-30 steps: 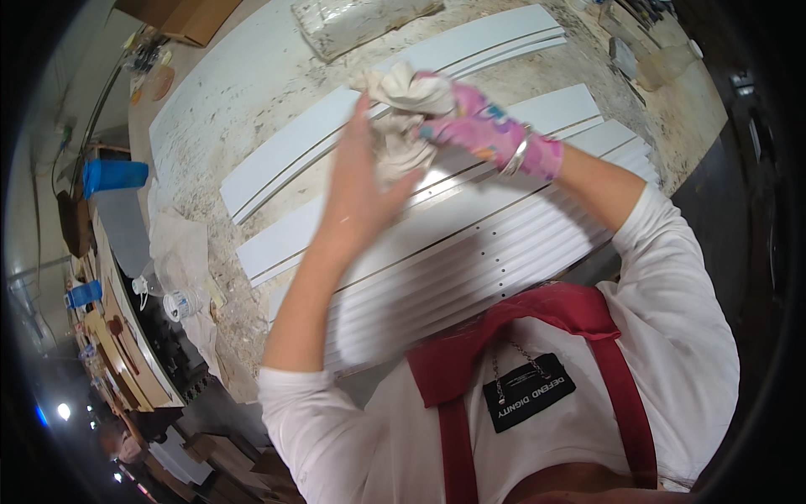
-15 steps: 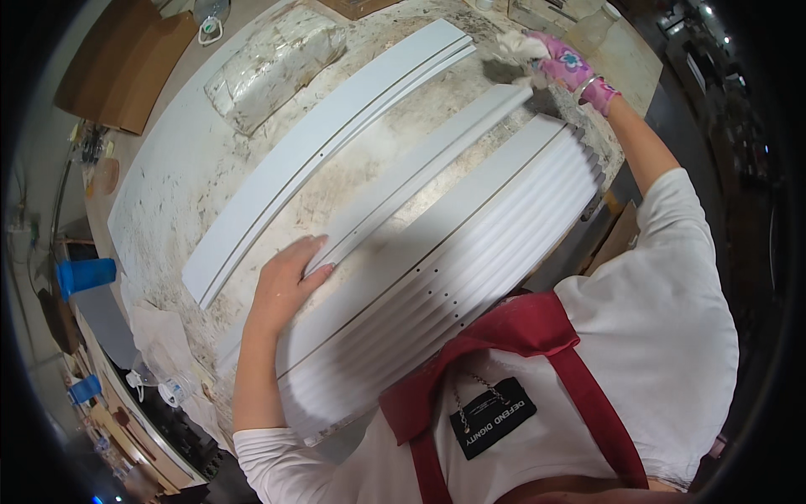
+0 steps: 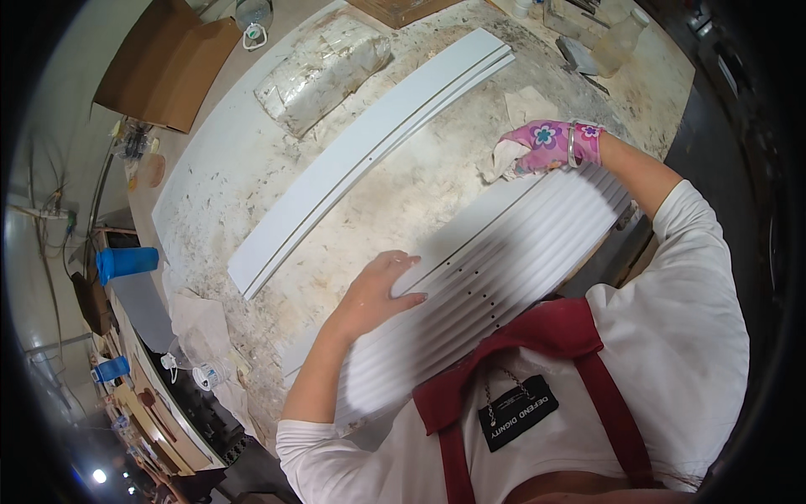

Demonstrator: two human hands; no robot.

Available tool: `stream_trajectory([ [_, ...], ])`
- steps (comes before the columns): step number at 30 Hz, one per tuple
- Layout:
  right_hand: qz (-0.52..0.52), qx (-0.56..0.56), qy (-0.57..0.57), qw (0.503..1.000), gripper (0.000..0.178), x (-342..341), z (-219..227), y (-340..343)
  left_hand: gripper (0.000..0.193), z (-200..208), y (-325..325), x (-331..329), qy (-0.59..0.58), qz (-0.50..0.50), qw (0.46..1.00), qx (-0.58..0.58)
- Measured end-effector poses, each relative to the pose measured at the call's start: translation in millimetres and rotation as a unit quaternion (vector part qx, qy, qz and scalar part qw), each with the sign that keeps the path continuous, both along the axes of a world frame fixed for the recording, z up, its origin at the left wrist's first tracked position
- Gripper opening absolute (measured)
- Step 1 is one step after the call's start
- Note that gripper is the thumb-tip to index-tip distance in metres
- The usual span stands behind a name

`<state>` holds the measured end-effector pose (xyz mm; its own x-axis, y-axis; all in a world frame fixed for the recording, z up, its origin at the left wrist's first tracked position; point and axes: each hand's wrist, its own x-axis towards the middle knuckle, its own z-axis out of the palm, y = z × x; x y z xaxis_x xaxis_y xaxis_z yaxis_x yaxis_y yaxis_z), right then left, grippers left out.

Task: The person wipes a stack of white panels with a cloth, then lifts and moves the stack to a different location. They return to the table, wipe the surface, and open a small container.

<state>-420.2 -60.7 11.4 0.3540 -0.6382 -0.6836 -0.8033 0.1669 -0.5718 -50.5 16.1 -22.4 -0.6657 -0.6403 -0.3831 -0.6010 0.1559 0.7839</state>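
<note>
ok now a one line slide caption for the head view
Gloved right hand holds a cloth near the right end of stacked white boards; bare left hand, open, farther left.

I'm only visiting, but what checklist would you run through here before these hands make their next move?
1. Cloth held in the right hand: ok, bunched in the fingers.
2. Right hand covered: ok, in a pink flowered glove.
3. Left hand covered: not ok, it is bare.
4. Left hand pressing on the stack of white strips: cannot tell; its fingers are spread at the stack, but contact is unclear.
5. Separate white strip apart from the stack: ok, stained tabletop shows between them.
</note>
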Motion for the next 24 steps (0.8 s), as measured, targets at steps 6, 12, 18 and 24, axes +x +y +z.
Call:
stream_trajectory([
  [6, 0.072, -0.1, 0.02, 0.992, 0.051, -3.5, -21.1, -1.9, 0.055, -3.0, -40.8, 21.3, -0.058, -0.008, 0.97, -0.237],
  [12, 0.0, -0.339, -0.077, 0.938, 0.054, 62.7, 17.7, -33.7, 0.092, -55.0, -98.7, 72.0, -0.233, 0.21, 0.883, -0.349],
  [18, 0.066, -0.449, -0.081, 0.888, 0.061, 155.4, -41.4, -58.2, 0.091, -68.8, -81.1, 66.3, -0.182, 0.168, 0.87, -0.426],
  [24, -0.068, -0.592, 0.115, 0.795, 0.027, -71.2, -101.6, -139.0, 0.091, -56.4, -70.0, 59.8, -0.21, 0.184, 0.889, -0.362],
])
